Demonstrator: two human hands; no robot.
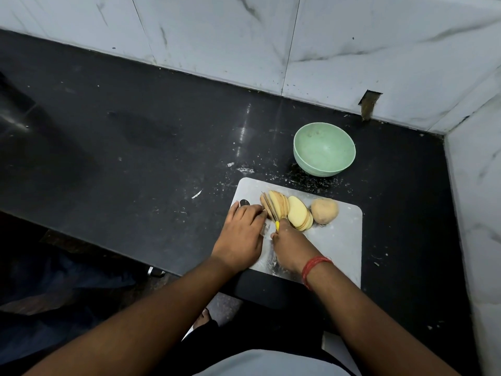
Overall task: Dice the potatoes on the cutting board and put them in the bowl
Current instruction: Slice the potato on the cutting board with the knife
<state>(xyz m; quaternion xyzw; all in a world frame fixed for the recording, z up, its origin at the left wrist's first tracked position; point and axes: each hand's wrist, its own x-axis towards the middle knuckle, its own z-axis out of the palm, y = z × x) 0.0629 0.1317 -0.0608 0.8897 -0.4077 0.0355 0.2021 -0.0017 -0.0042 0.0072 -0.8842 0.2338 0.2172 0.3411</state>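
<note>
Sliced potato (pixel 273 206) on a pale cutting board (pixel 339 240), thin rounds leaning against one another like fallen dominoes. Just to the right, a looser stack of flat slices (pixel 298 215), then a whole unpeeled potato (pixel 324 210) touching that stack. Knife (pixel 269 207) with a yellow handle standing edge-down among the upright rounds, gripped by the right hand (pixel 291 245). Left hand (pixel 244 232) beside it, fingers curled down against the uncut end of the sliced potato, steadying it. Red thread bracelet (pixel 311 270) around the right wrist. Beyond the board, well apart from the potatoes, a pale green bowl (pixel 324 158) with nothing visible inside. Beneath everything, a dark tabletop (pixel 135 158) flecked with white scraps near the board. Behind, white marbled wall tiles (pixel 352 50) meeting in a corner at right.
</note>
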